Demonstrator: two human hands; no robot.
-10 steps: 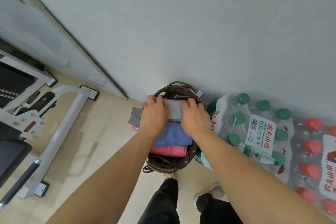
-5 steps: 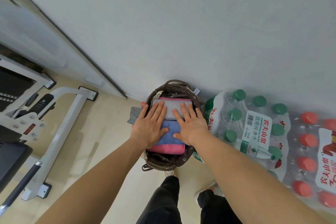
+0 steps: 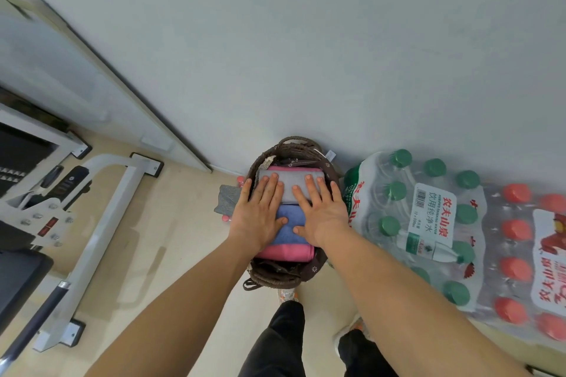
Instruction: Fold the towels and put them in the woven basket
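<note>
A dark brown woven basket [image 3: 294, 145] stands on the floor against the wall. Inside lies a stack of folded towels: a grey towel [image 3: 291, 185] on top at the far end, a blue towel [image 3: 290, 226] under it, and a pink towel [image 3: 286, 252] at the bottom. My left hand [image 3: 260, 213] and my right hand [image 3: 320, 211] both lie flat, palms down, fingers spread, on the grey and blue towels. Neither hand grips anything.
Shrink-wrapped packs of water bottles with green caps [image 3: 428, 211] and red caps [image 3: 520, 254] sit right of the basket. A white exercise machine frame [image 3: 101, 223] stands at the left. A small grey item [image 3: 228, 200] lies left of the basket. My legs [image 3: 275, 343] are below.
One second ago both hands were curled around the grey towel, lowering it into the basket. They have since let go and flattened out on top of the stack.
</note>
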